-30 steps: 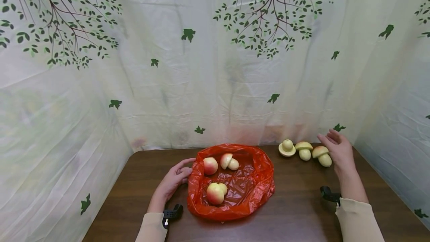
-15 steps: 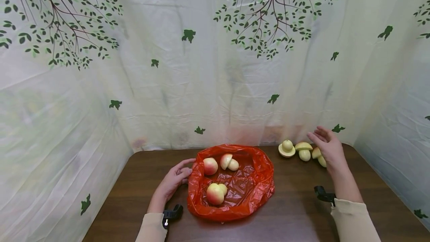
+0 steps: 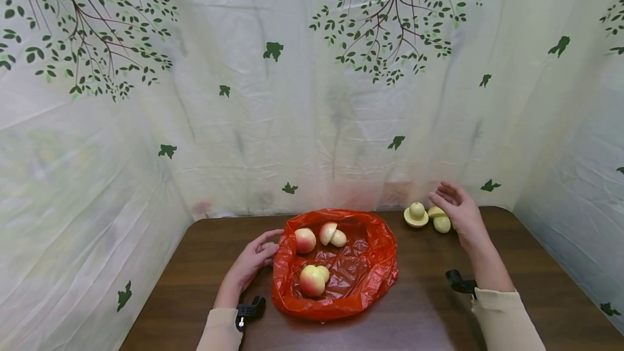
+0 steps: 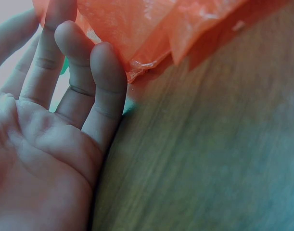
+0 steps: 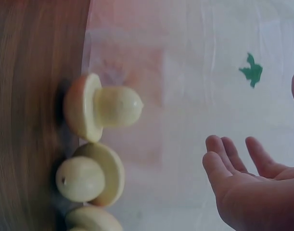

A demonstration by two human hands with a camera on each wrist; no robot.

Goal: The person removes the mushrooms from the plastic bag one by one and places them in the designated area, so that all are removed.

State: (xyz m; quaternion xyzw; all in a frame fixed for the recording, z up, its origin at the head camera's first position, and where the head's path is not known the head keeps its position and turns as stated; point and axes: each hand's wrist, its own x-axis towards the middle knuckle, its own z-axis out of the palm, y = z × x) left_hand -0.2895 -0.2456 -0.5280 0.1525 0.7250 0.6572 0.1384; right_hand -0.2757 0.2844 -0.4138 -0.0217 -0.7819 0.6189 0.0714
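Note:
An open red plastic bag [image 3: 385,286] stands on the table with its rim rolled outward. My left hand [image 3: 251,259] touches the bag's left side, fingers loosely extended; in the left wrist view the fingertips [image 4: 108,62] lie against the red plastic. Inside the bag are a toy mushroom [image 3: 333,235], a round red-yellow piece [image 3: 305,240] and a red-yellow cap with a pale stem [image 3: 312,280]. My right hand [image 3: 460,213], holding nothing, hovers by a row of toy mushrooms. One stands cap-down [image 3: 416,214]; beside it lies another mushroom [image 5: 82,178]. A third mushroom [image 5: 91,219] is mostly hidden behind the hand.
The brown wooden table [image 3: 419,313] ends at a pale curtain [image 3: 234,123] printed with leaves, which hangs on the back and both sides. The mushroom row stands close to the table's back edge, right of the bag.
My right hand has moved leftward along the mushroom row, from beyond its right end to over the right and middle mushrooms. My left hand and the bag have stayed put.

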